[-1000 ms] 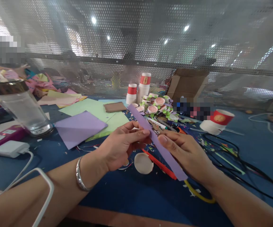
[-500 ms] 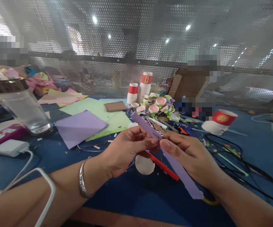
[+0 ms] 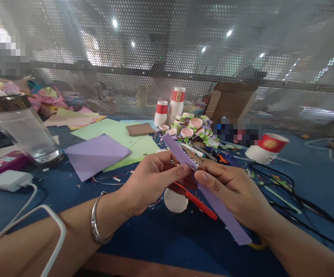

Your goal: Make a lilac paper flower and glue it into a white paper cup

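A long purple paper strip [image 3: 224, 215] slants across the middle, held above the table between both hands. My left hand [image 3: 158, 181] is closed, its thumb and fingers pinching the strip near its middle. Right beside it, my right hand [image 3: 227, 188] grips the same strip with the thumb on top. Small dark marks show on the paper between the thumbs. Beneath the hands are a red pen-like stick [image 3: 198, 203] and a round white disc [image 3: 175, 201]. Part of a yellow loop [image 3: 257, 245] peeks out under my right wrist.
Purple [image 3: 97, 156] and green sheets [image 3: 111, 132] lie left, near a glass bottle [image 3: 34, 130] and a white charger [image 3: 9, 180]. Stacked paper cups [image 3: 177, 104] and a pile of decorated cup pieces [image 3: 194, 127] stand behind. Black cables [image 3: 294, 196] and a red-white cup [image 3: 273, 144] are right.
Both hands keep hold of the strip in nearly the same place. My left thumb has shifted slightly up along the paper. The whole view has moved a little.
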`<state>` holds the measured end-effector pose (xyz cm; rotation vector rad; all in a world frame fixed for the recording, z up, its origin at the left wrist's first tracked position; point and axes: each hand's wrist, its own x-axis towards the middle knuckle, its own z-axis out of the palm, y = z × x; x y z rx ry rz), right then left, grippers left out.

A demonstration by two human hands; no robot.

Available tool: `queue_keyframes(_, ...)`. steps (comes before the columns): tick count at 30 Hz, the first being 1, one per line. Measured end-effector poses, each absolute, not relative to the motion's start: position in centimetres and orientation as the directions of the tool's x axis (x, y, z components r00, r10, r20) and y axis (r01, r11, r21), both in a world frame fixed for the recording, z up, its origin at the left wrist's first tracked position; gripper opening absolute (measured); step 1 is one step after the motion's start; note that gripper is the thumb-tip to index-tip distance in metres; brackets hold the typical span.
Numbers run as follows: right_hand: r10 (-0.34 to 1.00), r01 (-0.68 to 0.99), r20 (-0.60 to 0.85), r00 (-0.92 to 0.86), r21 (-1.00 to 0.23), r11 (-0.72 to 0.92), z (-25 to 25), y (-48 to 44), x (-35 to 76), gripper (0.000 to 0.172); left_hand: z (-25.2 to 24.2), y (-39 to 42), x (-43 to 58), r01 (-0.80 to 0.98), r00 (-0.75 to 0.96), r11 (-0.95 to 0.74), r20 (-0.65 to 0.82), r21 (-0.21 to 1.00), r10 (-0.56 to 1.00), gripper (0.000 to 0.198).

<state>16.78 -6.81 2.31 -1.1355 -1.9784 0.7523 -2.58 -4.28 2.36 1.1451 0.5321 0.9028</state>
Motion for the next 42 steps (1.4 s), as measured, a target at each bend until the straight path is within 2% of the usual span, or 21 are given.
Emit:
queue_keyframes(5,0.894,0.484,0.311,-0.321,-0.758,0.437,2.4,-6.7,16.7,0.045,1.8,-4.0,-2.7,-0.294,0.503,0.098,0.067,0.951,0.862,0.01)
queue_keyframes(12,0.89,0.503,0.336,-0.309,-0.736,0.453,2.0,-6.7,16.9,0.047,1.0,-3.9,-2.4,-0.396,0.529,0.172,0.071,0.902,0.846,0.012)
queue_keyframes(23,0.872,0.515,0.361,-0.331,-0.706,0.487,2.5,-6.8,16.9,0.044,1.1,-3.8,-2.4,-0.351,0.536,0.209,0.013,0.913,0.844,0.015)
queue_keyframes(29,0.874,0.525,0.368,-0.316,-0.7,0.484,2.4,-6.8,16.9,0.046,1.1,-3.6,-2.7,-0.318,0.543,0.149,0.051,0.936,0.838,0.014)
queue_keyframes(34,0.89,0.542,0.336,-0.308,-0.706,0.455,2.3,-6.8,16.9,0.047,1.8,-3.6,-3.2,-0.312,0.451,0.035,0.116,0.949,0.885,0.016)
queue_keyframes(42,0.893,0.563,0.332,-0.304,-0.694,0.449,2.3,-6.8,16.9,0.049,1.4,-3.4,-3.2,-0.253,0.49,0.04,0.092,0.967,0.867,0.019)
